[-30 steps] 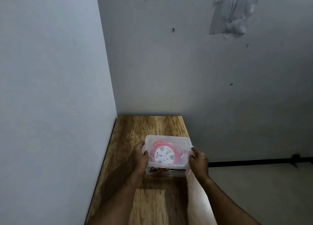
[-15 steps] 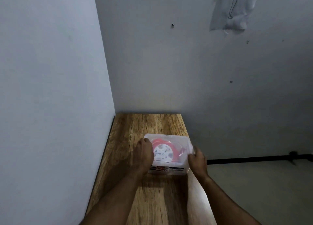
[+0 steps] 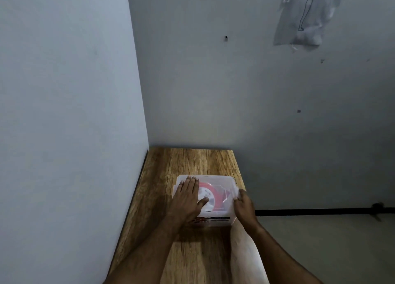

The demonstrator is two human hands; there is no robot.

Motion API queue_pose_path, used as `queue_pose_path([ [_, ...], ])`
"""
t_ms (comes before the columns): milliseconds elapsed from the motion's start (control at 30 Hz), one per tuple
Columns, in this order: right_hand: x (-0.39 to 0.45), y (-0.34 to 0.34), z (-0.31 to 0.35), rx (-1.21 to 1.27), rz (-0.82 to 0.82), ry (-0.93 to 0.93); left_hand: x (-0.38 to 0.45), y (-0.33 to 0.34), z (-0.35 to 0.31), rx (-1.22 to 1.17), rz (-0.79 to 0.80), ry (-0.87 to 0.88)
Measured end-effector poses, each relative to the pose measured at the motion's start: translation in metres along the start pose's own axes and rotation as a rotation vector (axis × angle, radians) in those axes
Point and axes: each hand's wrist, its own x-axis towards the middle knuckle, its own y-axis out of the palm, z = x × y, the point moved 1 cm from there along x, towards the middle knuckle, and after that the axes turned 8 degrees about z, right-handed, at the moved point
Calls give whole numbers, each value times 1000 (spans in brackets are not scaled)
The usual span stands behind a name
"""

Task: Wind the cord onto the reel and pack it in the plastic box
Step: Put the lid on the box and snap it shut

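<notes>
A clear plastic box (image 3: 228, 200) with its lid on sits on a narrow wooden table (image 3: 192, 162). Through the lid shows a red reel (image 3: 215, 195) with a white round face; the cord cannot be made out separately. My left hand (image 3: 188, 195) lies flat on the left part of the lid, fingers spread, thumb over the reel's face. My right hand (image 3: 243, 205) grips the box's right edge at the side latch, fingers curled around it.
The table stands in a corner, with one grey wall along its left side and another behind it. Its right edge drops to a pale floor (image 3: 331, 241). A clear plastic bag (image 3: 307, 16) hangs high on the back wall.
My left hand left the box's left side and moved up onto the lid, now pressing flat there. My right hand stayed at the right edge. The view shifted down slightly.
</notes>
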Motion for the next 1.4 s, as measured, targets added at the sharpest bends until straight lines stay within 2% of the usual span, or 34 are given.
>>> queue_pose_path([
  [233,26,-2,-3,470,144,318,-3,-1,15,-7,-21,1],
  [367,29,-13,1,475,150,452,-2,4,18,23,-20,-23],
  [467,35,-19,5,353,124,417,-1,4,16,26,-15,-27],
  [600,43,-14,13,-13,37,268,0,5,17,44,-25,-21],
  [700,46,-2,10,-225,3,228,1,8,19,50,-24,-28],
  [833,44,7,8,-320,-158,192,2,9,19,61,-25,-30],
  [1000,38,24,6,-468,-277,19,2,7,18,45,-27,-29],
  [1100,34,32,0,-616,-224,-19,2,7,18,51,-34,-27],
  [1200,36,41,-2,-932,-143,-77,3,9,19,38,-41,-23],
  [1333,43,55,3,-1013,190,-230,3,10,20,26,-43,-7],
  [1400,46,57,-1,-1085,278,-311,2,10,20,44,-41,-6],
])
